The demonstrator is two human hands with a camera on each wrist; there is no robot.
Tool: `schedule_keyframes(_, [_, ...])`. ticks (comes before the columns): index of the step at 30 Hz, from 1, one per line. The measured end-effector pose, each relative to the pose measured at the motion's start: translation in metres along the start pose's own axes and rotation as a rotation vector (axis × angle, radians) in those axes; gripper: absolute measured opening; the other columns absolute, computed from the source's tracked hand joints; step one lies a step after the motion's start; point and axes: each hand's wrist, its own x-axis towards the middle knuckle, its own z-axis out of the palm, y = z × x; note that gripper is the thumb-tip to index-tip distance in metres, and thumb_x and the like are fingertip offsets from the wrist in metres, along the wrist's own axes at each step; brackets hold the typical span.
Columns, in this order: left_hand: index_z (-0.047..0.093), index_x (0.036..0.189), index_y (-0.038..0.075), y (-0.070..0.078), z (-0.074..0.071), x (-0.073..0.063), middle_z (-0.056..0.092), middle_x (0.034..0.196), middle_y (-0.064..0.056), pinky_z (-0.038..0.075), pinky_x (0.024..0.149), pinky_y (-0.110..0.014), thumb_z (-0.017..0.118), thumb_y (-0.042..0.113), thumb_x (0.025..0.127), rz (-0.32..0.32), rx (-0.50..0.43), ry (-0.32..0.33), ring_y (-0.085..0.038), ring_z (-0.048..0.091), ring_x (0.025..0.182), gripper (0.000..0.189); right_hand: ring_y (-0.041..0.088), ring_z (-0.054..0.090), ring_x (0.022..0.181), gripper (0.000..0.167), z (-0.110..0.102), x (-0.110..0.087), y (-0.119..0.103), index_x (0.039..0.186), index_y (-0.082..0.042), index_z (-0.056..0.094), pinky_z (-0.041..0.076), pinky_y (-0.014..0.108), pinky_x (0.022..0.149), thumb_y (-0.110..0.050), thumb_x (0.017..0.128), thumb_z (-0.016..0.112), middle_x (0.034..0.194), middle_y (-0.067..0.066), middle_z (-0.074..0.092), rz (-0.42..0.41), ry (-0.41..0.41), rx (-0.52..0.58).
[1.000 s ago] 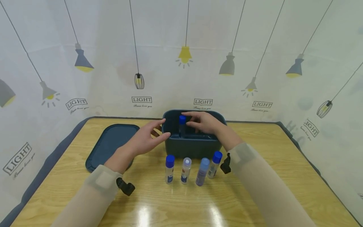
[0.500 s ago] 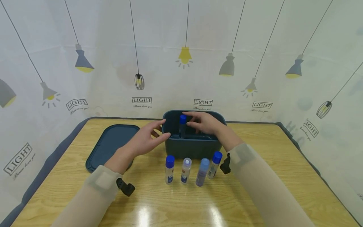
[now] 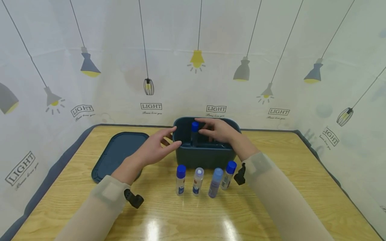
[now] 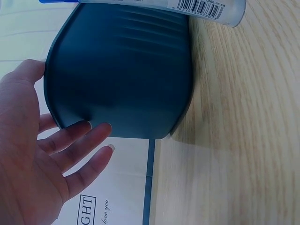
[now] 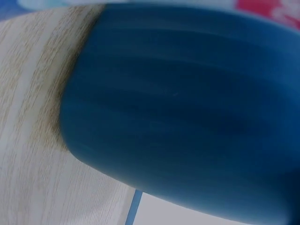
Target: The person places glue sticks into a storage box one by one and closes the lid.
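Observation:
A dark blue-green plastic bin [image 3: 205, 158] stands near the back of the table. Inside it is an upright glue stick [image 3: 195, 134] with a blue cap. My right hand [image 3: 217, 130] reaches over the bin, thumb and index finger at the cap, seemingly pinching it; its other fingers are partly hidden. My left hand [image 3: 153, 147] touches the bin's left end, thumb and fingertips spread against rim and outer wall, as the left wrist view also shows. Several more glue sticks stand in front: a blue-capped one [image 3: 180, 180], a clear-capped one [image 3: 197, 181], a light blue one [image 3: 215, 183], another blue-capped one [image 3: 228, 174].
A flat dark blue lid [image 3: 119, 152] lies on the wooden table [image 3: 181, 217], left of the bin and partly behind my left forearm. A printed white cloth [image 3: 169, 50] hangs behind the table. The right wrist view shows mostly the bin's outer wall [image 5: 178, 103].
The glue stick in the bin and my right hand have shifted very slightly to the right together. My left hand stays in place at the bin.

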Motion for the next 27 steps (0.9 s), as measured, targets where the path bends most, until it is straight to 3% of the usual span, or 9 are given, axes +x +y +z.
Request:
schedule_keyframes(15, [0.042,0.171,0.019,-0.001,0.0,0.0,0.062,0.149,-0.013,0.061,0.1,-0.052,0.066,0.053,0.109,0.006,-0.006,0.006,-0.032,0.068,0.121,0.075,0.033,0.076,0.079,0.054,-0.004,0.0,0.0,0.161,-0.028,0.057,0.061,0.039,0.074,-0.032,0.11,0.071,0.118,0.01,0.078,-0.009,0.115,0.021])
schedule_keyframes(20, [0.041,0.171,0.021,-0.001,0.001,0.001,0.064,0.147,-0.012,0.062,0.096,-0.049,0.065,0.055,0.108,0.001,-0.008,0.005,-0.031,0.069,0.119,0.076,0.031,0.076,0.077,0.051,-0.013,-0.002,-0.001,0.158,-0.023,0.061,0.058,0.034,0.07,-0.031,0.109,0.072,0.115,0.012,0.08,-0.065,0.243,0.034])
schedule_keyframes(24, [0.041,0.172,0.022,-0.003,0.002,0.001,0.064,0.146,-0.011,0.063,0.092,-0.046,0.066,0.056,0.108,-0.007,-0.01,0.003,-0.03,0.069,0.118,0.076,0.036,0.075,0.078,0.049,-0.027,-0.011,-0.003,0.155,-0.021,0.064,0.056,0.03,0.067,-0.032,0.109,0.072,0.115,0.014,0.079,-0.095,0.368,0.103])
schedule_keyframes(27, [0.041,0.172,0.023,-0.004,0.001,0.0,0.065,0.146,-0.011,0.063,0.09,-0.045,0.066,0.056,0.108,-0.01,-0.009,0.007,-0.031,0.069,0.118,0.076,0.037,0.075,0.08,0.047,-0.037,-0.023,-0.004,0.154,-0.021,0.065,0.058,0.027,0.068,-0.032,0.109,0.072,0.115,0.015,0.078,-0.085,0.41,0.161])
